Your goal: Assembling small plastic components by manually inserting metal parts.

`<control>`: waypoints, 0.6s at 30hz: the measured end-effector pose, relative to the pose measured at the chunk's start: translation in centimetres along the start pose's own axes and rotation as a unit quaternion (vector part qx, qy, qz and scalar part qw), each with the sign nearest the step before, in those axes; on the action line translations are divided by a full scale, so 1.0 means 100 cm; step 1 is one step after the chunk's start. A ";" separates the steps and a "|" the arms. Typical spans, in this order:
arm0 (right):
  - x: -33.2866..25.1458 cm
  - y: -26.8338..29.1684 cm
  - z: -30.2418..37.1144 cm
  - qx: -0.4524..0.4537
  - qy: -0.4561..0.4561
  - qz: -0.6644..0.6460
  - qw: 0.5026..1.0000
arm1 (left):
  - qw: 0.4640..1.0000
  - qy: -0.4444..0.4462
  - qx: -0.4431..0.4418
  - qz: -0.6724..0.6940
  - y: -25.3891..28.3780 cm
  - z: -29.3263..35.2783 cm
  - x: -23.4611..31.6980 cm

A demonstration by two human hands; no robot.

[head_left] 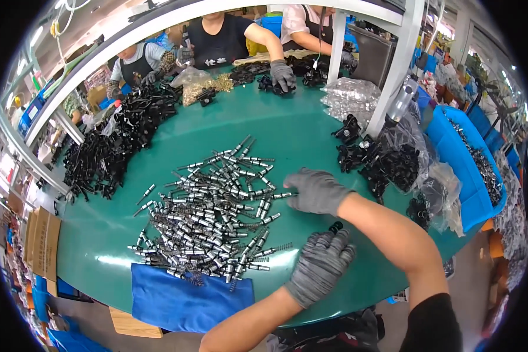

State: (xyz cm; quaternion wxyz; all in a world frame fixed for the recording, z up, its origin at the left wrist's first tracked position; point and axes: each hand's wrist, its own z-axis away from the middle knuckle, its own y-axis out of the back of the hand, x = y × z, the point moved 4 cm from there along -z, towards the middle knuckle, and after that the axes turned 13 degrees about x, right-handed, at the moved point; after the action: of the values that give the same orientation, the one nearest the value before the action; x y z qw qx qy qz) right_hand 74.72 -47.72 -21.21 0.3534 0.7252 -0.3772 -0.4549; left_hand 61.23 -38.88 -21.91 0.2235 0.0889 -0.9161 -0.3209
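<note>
Shiny metal pins, matt black plastic parts, glossy green table, grey knit gloves

gloved hands: 2 own | co-workers: 3 | blue bin: 1 | blue cloth: 1

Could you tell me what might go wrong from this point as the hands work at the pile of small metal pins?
The right hand in a grey knit glove reaches into the heap of silver metal pins and springs; its fingers could scatter or tangle them. The left gloved hand pinches a small black part, which could slip.
</note>
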 end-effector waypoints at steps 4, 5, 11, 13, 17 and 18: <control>-0.006 -0.026 -0.015 -0.188 0.014 0.203 0.961 | 0.995 -0.054 -0.075 -0.031 -0.021 0.010 0.003; -0.016 -0.019 -0.011 -0.166 0.062 0.225 0.958 | 0.996 -0.047 -0.081 -0.013 -0.018 0.012 0.002; -0.021 0.014 0.018 -0.031 0.022 0.076 0.996 | 0.990 0.000 0.067 0.125 -0.016 0.014 -0.011; 0.014 0.013 0.015 -0.033 -0.066 -0.060 0.995 | 0.983 0.008 0.100 0.154 -0.026 0.007 -0.009; 0.033 0.052 0.035 0.076 -0.081 -0.093 0.989 | 0.970 0.084 0.200 0.108 -0.029 0.010 -0.022; 0.025 0.070 0.048 0.158 0.003 0.080 0.984 | 0.968 0.173 0.131 0.128 -0.046 0.020 -0.037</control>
State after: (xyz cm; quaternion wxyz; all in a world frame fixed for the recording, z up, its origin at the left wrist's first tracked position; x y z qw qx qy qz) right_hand 69.45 -53.98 -17.80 0.2709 0.7404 -0.5004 -0.3579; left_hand 63.62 -40.22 -27.49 0.4040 0.0538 -0.9013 -0.1469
